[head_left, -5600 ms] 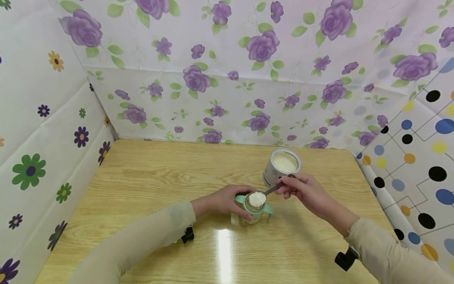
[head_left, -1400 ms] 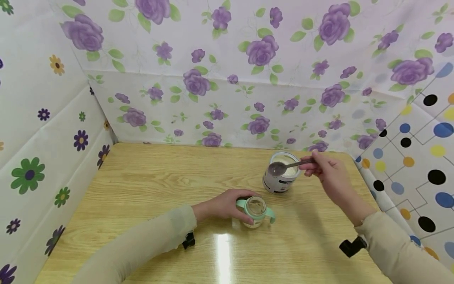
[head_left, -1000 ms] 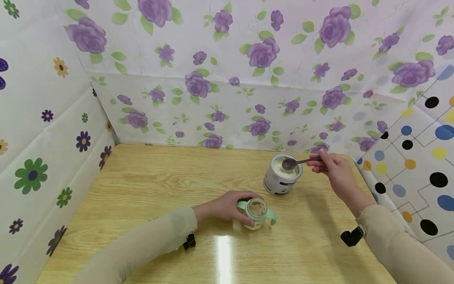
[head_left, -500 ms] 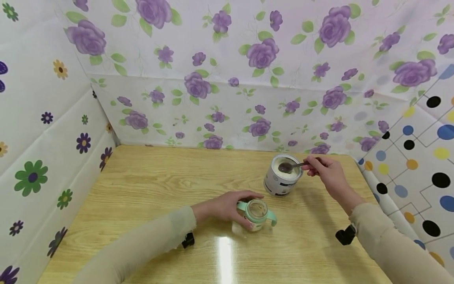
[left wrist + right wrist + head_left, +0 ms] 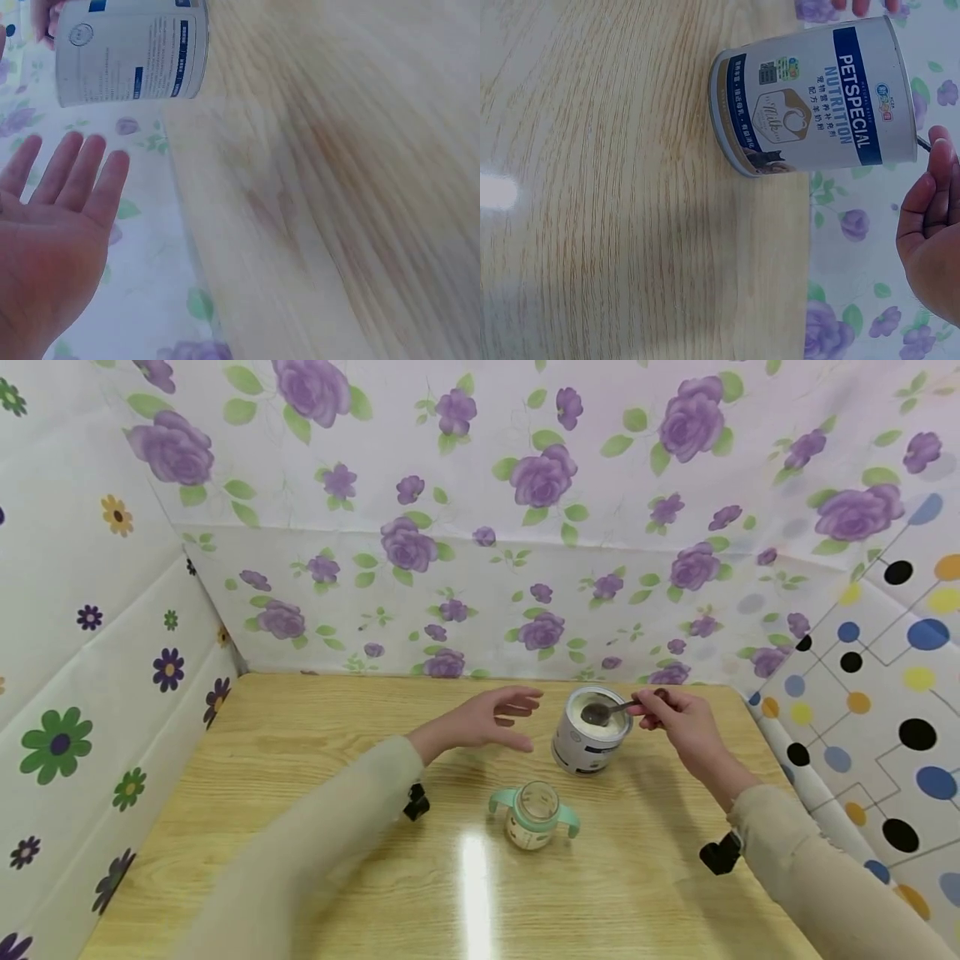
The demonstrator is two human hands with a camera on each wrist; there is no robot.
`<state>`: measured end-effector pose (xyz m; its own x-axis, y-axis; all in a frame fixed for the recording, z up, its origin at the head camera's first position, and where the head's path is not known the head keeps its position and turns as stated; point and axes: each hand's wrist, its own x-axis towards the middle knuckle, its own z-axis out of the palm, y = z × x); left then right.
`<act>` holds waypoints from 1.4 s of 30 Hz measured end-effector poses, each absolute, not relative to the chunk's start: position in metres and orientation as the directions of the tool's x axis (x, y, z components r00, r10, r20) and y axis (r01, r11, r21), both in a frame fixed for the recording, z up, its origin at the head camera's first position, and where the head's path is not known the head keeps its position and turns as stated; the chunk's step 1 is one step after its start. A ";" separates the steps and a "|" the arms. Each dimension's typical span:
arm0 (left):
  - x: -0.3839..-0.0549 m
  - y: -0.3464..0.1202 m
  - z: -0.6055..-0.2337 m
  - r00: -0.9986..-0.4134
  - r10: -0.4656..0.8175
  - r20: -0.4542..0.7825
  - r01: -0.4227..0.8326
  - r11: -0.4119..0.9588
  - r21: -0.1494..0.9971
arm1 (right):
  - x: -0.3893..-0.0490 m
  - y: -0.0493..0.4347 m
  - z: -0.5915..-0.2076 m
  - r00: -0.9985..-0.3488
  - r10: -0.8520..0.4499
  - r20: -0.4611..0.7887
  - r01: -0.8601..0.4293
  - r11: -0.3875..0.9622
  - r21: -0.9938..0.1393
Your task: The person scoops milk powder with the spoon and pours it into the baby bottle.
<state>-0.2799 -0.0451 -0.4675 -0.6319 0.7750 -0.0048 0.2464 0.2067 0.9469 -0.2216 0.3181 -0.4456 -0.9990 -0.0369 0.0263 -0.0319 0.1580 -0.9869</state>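
My right hand (image 5: 678, 727) pinches the handle of a dark metal spoon (image 5: 596, 714), its bowl over the pale powder inside an open milk powder tin (image 5: 583, 750). In the right wrist view, the label on the tin (image 5: 810, 97) faces the camera, and only a bit of handle shows past the rim by the right hand (image 5: 934, 225). My left hand (image 5: 487, 718) hovers left of the tin with fingers spread, holding nothing. The left wrist view shows that palm (image 5: 49, 240) apart from the tin (image 5: 135, 56). A baby bottle (image 5: 531, 828) with mint-green handles stands uncapped and upright nearer me.
The wood-grain table (image 5: 337, 735) carries the tin and the bottle. A floral cloth (image 5: 465, 568) hangs behind its far edge, with patterned sheets at the left and right sides. A bright light reflection lies on the tabletop in front of the bottle.
Earlier the spoon held heaped powder over the bottle; since then it moved, emptied, to the tin. My left hand has let go of the bottle and moved up toward the tin.
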 end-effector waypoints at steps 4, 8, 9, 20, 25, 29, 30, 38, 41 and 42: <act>-0.294 -0.025 -0.477 -0.679 0.734 0.012 0.267 0.231 0.936 | -0.222 0.315 -0.448 -0.999 -0.036 0.021 -0.026 0.163 -0.986; -0.302 -0.008 -0.488 -0.686 0.728 0.011 0.277 0.247 0.929 | -0.223 0.311 -0.450 -0.999 -0.046 0.016 -0.024 0.175 -0.984; -0.304 -0.004 -0.491 -0.681 0.732 0.011 0.281 0.248 0.927 | -0.223 0.310 -0.450 -0.999 -0.046 0.015 -0.023 0.182 -0.983; -0.304 0.026 -0.501 -0.660 0.751 -0.001 0.286 0.252 0.924 | -0.219 0.312 -0.452 -0.999 -0.035 0.011 -0.017 0.183 -0.983; -0.301 0.036 -0.503 -0.684 0.730 -0.016 0.272 0.275 0.922 | -0.217 0.312 -0.449 -0.999 -0.046 0.016 -0.024 0.194 -0.981; -0.301 0.040 -0.504 -0.689 0.725 0.005 0.270 0.251 0.930 | -0.216 0.312 -0.443 -0.997 -0.055 0.047 -0.060 0.271 -0.961; -0.301 0.041 -0.505 -0.687 0.727 0.010 0.273 0.245 0.930 | -0.216 0.313 -0.440 -0.997 -0.058 0.057 -0.072 0.297 -0.952; -0.301 0.043 -0.503 -0.681 0.732 0.001 0.254 0.234 0.938 | -0.217 0.314 -0.418 -0.977 -0.166 0.137 -0.209 0.582 -0.786; -0.301 0.044 -0.502 -0.682 0.731 -0.002 0.250 0.236 0.939 | -0.218 0.315 -0.412 -0.956 -0.239 0.170 -0.290 0.681 -0.673; -0.300 0.044 -0.502 -0.682 0.731 -0.003 0.251 0.238 0.938 | -0.218 0.316 -0.410 -0.949 -0.262 0.174 -0.311 0.706 -0.637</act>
<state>-0.3004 0.0438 -0.5018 -0.6823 0.7311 -0.0029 0.2506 0.2376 0.9385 -0.2178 0.3158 -0.4103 -0.9493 -0.2616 0.1742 -0.3112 0.7057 -0.6365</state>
